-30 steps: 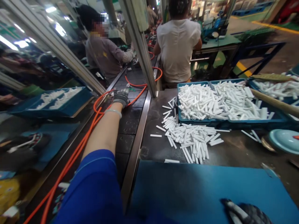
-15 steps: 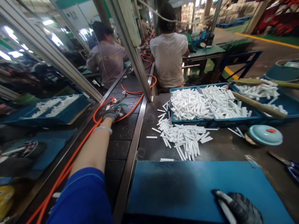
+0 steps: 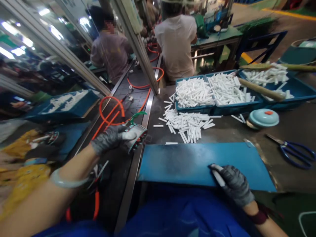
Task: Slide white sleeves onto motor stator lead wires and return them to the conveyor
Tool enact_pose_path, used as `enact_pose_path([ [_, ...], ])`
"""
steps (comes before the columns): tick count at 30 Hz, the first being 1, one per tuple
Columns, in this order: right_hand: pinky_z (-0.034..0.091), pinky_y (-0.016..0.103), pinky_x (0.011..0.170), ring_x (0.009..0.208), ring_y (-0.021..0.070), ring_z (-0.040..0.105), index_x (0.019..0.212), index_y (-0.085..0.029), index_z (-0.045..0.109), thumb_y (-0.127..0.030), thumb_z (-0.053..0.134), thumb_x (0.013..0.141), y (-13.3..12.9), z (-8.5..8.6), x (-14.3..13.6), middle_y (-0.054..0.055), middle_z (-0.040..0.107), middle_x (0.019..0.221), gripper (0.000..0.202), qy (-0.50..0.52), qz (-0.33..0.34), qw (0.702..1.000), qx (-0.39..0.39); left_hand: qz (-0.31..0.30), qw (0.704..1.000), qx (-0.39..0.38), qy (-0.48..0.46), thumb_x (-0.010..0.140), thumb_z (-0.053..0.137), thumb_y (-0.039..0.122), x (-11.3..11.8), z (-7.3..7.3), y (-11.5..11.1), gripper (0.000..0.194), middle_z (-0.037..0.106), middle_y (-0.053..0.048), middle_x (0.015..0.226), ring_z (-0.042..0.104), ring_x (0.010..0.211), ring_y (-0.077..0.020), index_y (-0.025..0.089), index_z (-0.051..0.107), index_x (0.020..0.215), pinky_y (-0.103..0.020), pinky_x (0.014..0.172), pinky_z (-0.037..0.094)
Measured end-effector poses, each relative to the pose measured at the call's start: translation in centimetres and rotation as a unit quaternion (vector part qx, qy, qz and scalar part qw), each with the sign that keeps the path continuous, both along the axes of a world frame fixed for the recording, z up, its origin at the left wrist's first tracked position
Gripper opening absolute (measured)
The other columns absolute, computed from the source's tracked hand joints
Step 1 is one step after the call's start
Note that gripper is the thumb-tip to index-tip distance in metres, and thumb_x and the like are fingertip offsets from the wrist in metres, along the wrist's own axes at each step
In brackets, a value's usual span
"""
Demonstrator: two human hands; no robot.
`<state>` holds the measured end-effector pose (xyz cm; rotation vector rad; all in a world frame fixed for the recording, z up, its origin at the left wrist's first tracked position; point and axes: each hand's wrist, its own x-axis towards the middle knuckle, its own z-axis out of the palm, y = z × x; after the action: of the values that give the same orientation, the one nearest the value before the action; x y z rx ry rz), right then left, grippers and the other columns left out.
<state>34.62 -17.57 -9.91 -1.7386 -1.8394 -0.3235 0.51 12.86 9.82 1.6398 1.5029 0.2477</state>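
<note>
Gloved in grey, my left hand [image 3: 113,138] is closed on a small metal part with wires [image 3: 138,133] over the metal rail, where a green coiled wire and an orange cable [image 3: 112,110] also show. My right hand [image 3: 232,181], in a grey glove with white fingertips, rests on the blue mat [image 3: 177,161]; its fingers are together, and what they hold, if anything, is hidden. Beyond the mat, a loose pile of white tubes [image 3: 189,121] lies on the dark table.
Blue trays [image 3: 214,107] full of white tubes stand behind the pile, a wooden stick [image 3: 261,89] across them. To the right are a light-blue lidded dish [image 3: 264,118] and blue-handled scissors [image 3: 293,151]. Two people sit farther back, beyond a metal post [image 3: 138,46].
My left hand has come back toward me from the conveyor, bringing the metal part with it. The view has tilted down, showing more of my right hand, which stays on the mat.
</note>
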Motion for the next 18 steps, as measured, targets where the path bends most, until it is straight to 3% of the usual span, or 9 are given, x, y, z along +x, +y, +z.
enact_pose_path([
  [4,0.051,0.027,0.065,0.066,0.0156,0.066,0.107,-0.019,0.078,-0.027,0.053,0.101,0.2,1.5,-0.2,0.005,0.074,0.077,0.027,0.050,-0.010,0.999,-0.013,-0.070,0.989,-0.113,-0.060,0.057,0.080,0.044,3.1,-3.2,-6.3,0.054,0.079,-0.002,0.093,0.074,0.087,-0.0266,0.022,0.073,0.105,-0.039,0.081,0.060],
  [6,0.054,0.029,0.069,0.071,0.0169,0.069,0.107,-0.021,0.078,-0.028,0.054,0.100,0.9,2.7,-0.9,0.005,0.075,0.082,0.025,0.091,0.032,0.995,-0.022,-0.096,0.980,-0.147,-0.097,0.063,0.076,0.043,4.8,-4.3,-8.5,0.048,0.079,-0.005,0.100,0.074,0.092,-0.0268,0.021,0.072,0.106,-0.041,0.086,0.060],
  [8,0.058,0.032,0.077,0.082,0.0187,0.071,0.110,-0.023,0.076,-0.027,0.057,0.098,2.3,3.9,-2.0,0.006,0.077,0.091,0.024,0.146,0.110,0.982,-0.037,-0.133,0.967,-0.168,-0.140,0.073,0.068,0.040,6.1,-4.4,-10.2,0.045,0.077,-0.007,0.115,0.073,0.105,-0.0264,0.021,0.070,0.114,-0.041,0.094,0.059],
  [10,0.060,0.037,0.086,0.096,0.0209,0.072,0.119,-0.024,0.072,-0.028,0.059,0.096,3.9,4.7,-3.2,0.008,0.076,0.106,0.026,0.200,0.175,0.963,-0.055,-0.173,0.966,-0.120,-0.151,0.084,0.062,0.036,7.0,-3.4,-11.3,0.050,0.070,-0.008,0.133,0.069,0.119,-0.0256,0.023,0.062,0.131,-0.040,0.100,0.057],
  [14,0.058,0.042,0.099,0.115,0.0225,0.068,0.133,-0.024,0.063,-0.031,0.062,0.096,5.9,5.2,-4.8,0.010,0.069,0.128,0.037,0.281,0.208,0.934,-0.069,-0.259,0.957,0.084,-0.094,0.099,0.051,0.036,7.3,-0.6,-9.9,0.058,0.054,-0.005,0.154,0.055,0.138,-0.0267,0.029,0.038,0.156,-0.043,0.106,0.053],
  [16,0.057,0.042,0.102,0.117,0.0221,0.067,0.134,-0.023,0.061,-0.029,0.062,0.096,6.0,5.3,-5.0,0.010,0.068,0.128,0.038,0.291,0.194,0.935,-0.061,-0.320,0.931,0.170,-0.032,0.099,0.054,0.039,7.0,-0.7,-7.7,0.058,0.054,-0.005,0.153,0.050,0.143,-0.0290,0.029,0.042,0.155,-0.047,0.113,0.047],
  [18,0.056,0.043,0.104,0.120,0.0224,0.065,0.134,-0.022,0.060,-0.025,0.062,0.097,6.0,5.7,-5.4,0.010,0.067,0.129,0.038,0.280,0.190,0.940,-0.042,-0.394,0.894,0.211,0.048,0.097,0.059,0.038,6.6,-1.8,-5.4,0.052,0.059,-0.004,0.149,0.045,0.146,-0.0294,0.029,0.054,0.147,-0.049,0.121,0.035],
])
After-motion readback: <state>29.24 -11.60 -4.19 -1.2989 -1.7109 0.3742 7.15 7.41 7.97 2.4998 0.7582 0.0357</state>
